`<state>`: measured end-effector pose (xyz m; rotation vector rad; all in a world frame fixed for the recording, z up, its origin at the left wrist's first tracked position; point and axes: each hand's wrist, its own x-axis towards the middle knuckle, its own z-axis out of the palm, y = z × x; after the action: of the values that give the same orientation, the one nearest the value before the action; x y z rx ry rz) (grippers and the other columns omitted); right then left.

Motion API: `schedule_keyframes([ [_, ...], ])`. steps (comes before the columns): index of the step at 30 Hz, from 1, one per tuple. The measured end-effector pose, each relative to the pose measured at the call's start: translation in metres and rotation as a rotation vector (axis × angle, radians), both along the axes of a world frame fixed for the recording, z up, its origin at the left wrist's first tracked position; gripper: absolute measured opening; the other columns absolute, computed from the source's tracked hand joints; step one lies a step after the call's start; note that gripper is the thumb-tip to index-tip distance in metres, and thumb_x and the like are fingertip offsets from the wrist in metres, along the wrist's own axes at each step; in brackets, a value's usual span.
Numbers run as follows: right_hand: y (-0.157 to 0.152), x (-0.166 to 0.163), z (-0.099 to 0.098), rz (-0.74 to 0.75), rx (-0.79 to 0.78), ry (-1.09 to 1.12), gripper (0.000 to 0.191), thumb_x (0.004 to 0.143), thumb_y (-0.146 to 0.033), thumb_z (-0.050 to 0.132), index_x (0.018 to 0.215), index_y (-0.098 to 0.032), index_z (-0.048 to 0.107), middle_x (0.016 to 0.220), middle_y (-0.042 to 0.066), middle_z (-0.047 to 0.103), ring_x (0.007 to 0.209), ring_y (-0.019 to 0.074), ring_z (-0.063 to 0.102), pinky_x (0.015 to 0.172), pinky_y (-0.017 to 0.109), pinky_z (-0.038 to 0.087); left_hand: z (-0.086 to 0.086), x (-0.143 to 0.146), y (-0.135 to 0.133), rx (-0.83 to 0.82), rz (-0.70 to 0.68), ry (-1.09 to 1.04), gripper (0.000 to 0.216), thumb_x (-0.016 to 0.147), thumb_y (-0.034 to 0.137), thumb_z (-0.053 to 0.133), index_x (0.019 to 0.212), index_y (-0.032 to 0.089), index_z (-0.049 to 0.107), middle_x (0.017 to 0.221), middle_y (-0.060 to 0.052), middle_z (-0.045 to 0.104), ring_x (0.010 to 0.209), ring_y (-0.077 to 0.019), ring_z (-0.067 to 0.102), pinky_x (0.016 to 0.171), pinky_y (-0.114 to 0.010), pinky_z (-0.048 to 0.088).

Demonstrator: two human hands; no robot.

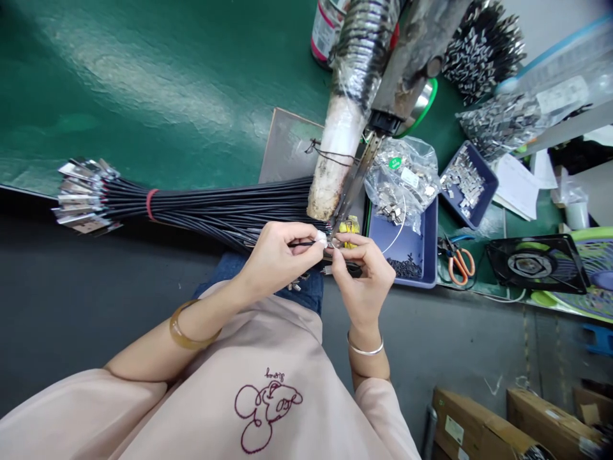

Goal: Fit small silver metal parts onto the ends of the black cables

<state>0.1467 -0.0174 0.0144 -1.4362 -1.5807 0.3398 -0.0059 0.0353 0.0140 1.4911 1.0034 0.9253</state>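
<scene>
My left hand (286,257) pinches the end of a black cable (301,243), and a white wrap covers one fingertip. Close beside it, my right hand (364,271) is closed at the thumb and forefinger; what lies between them is too small to make out. A thin pale wire (398,235) curves down behind the right hand. Just above both hands points the tip of a soldering iron (357,176), next to a white-wrapped hose (330,160). A bundle of black cables (205,204), tied with a red band, stretches left and ends in flat metal connectors (83,195).
Right of my hands, a blue tray (430,255) holds a plastic bag of metal parts (402,172) and small black pieces. Beyond are a smaller tray (491,198), orange-handled pliers (460,265) and a black fan (536,263). Cardboard boxes (472,421) stand below on the floor.
</scene>
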Motion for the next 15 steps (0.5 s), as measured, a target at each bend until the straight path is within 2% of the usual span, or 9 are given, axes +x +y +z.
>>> schedule_keyframes([
  [3,-0.0012,0.0005,-0.0009,0.020,-0.033,0.047,0.009,0.088,-0.015,0.065,0.081,-0.021,0.064,0.100,0.003,0.075,0.086,0.0148,0.074,0.073,0.028,0.063,0.0014,-0.0006,0.0000,-0.014,-0.006,0.004,0.020,0.080,0.020,0.059,0.062,0.012,0.060,0.057,0.003,0.045,0.055,-0.0065,0.036,0.049,-0.018,0.029],
  [8,0.0001,-0.0004,-0.0003,-0.002,0.041,-0.040,0.010,0.087,-0.014,0.066,0.080,-0.022,0.064,0.094,0.002,0.075,0.091,0.0163,0.073,0.076,0.031,0.062,-0.0030,-0.0004,-0.0005,-0.012,-0.001,0.019,0.024,0.081,0.021,0.059,0.059,0.013,0.059,0.057,0.002,0.049,0.054,-0.0068,0.038,0.050,-0.019,0.032],
  [15,0.0043,0.0006,0.0017,0.007,0.082,-0.066,0.012,0.086,-0.012,0.067,0.079,-0.022,0.064,0.094,0.002,0.075,0.093,0.0161,0.072,0.083,0.033,0.060,0.0013,0.0018,0.0005,-0.023,0.050,-0.008,0.019,0.080,0.023,0.060,0.066,0.012,0.067,0.061,0.000,0.057,0.056,-0.0083,0.045,0.052,-0.019,0.037],
])
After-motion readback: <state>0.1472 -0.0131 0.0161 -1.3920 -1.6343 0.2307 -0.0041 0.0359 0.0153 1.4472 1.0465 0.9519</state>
